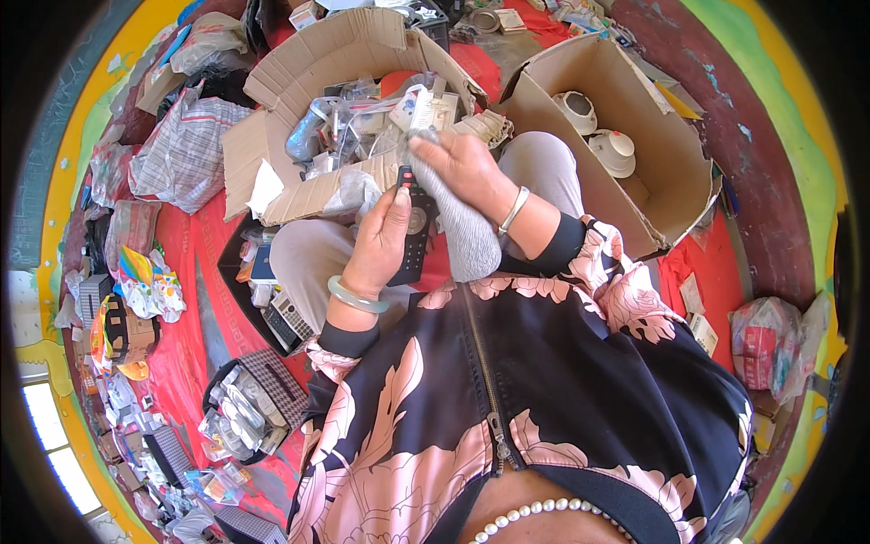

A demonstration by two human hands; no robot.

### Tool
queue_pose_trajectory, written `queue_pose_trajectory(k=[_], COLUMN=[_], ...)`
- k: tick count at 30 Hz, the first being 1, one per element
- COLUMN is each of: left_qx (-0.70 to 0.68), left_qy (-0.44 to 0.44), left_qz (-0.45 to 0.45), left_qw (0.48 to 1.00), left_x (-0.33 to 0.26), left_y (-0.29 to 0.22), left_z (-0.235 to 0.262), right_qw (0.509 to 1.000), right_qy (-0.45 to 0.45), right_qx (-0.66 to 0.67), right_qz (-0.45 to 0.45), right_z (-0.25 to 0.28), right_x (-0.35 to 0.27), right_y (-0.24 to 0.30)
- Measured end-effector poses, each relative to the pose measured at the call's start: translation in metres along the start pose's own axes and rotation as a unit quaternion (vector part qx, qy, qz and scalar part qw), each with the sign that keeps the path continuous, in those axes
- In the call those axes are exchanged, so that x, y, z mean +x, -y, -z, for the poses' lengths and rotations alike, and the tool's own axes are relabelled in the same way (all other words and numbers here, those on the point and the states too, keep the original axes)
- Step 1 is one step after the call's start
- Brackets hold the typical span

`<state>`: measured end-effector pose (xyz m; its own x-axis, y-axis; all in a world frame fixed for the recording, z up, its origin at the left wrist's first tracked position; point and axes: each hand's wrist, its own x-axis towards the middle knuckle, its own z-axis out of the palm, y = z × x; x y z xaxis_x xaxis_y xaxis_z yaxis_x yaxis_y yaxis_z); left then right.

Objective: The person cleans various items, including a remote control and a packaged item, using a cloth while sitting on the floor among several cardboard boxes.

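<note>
A black remote control (418,222) with a red button near its top stands upright in my left hand (381,234), the thumb lying along its edge. My right hand (467,172) grips a grey cloth (458,231), which hangs down beside the remote. The cloth's upper end is at the top of the remote, where my right fingers are partly hidden. Beyond both hands, an open cardboard box (272,82) holds a jumble of bagged items and small packages.
At the right, a second cardboard box (657,190) contains two white round fixtures (613,152). A black box with calculators (288,319) is by my left knee. Farther left are a checked basket of white items (243,412), a plaid bag (186,145) and red floor covering (186,349).
</note>
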<state>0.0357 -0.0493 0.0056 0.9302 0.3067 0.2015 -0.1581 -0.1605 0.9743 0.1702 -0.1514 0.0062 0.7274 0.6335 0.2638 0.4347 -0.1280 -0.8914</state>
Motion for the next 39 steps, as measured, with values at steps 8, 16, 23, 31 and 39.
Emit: queue_pose_trajectory(k=[8, 16, 23, 31, 39], left_qx=[-0.355, -0.479, -0.335, -0.36, -0.345], left_qy=[-0.034, -0.153, -0.351, -0.422, -0.55], left_qz=[0.141, 0.08, 0.04, -0.136, 0.089], left_qw=[0.924, 0.861, 0.873, 0.821, 0.756], left_x=[0.004, 0.024, 0.022, 0.004, -0.114], left_y=[-0.005, -0.006, 0.009, -0.019, 0.062], left_z=[0.017, 0.013, 0.006, 0.104, 0.276], right_qw=[0.986, 0.948, 0.993, 0.858, 0.851], right_qy=[-0.066, 0.056, 0.096, 0.215, 0.05], right_qx=[-0.034, 0.242, 0.054, 0.345, 0.382], right_qz=[0.147, -0.197, 0.035, -0.313, -0.357], right_z=[0.042, 0.005, -0.056, -0.055, 0.0], right_x=[0.016, 0.003, -0.028, -0.043, -0.026], right_y=[-0.049, 0.032, 0.025, 0.009, -0.037])
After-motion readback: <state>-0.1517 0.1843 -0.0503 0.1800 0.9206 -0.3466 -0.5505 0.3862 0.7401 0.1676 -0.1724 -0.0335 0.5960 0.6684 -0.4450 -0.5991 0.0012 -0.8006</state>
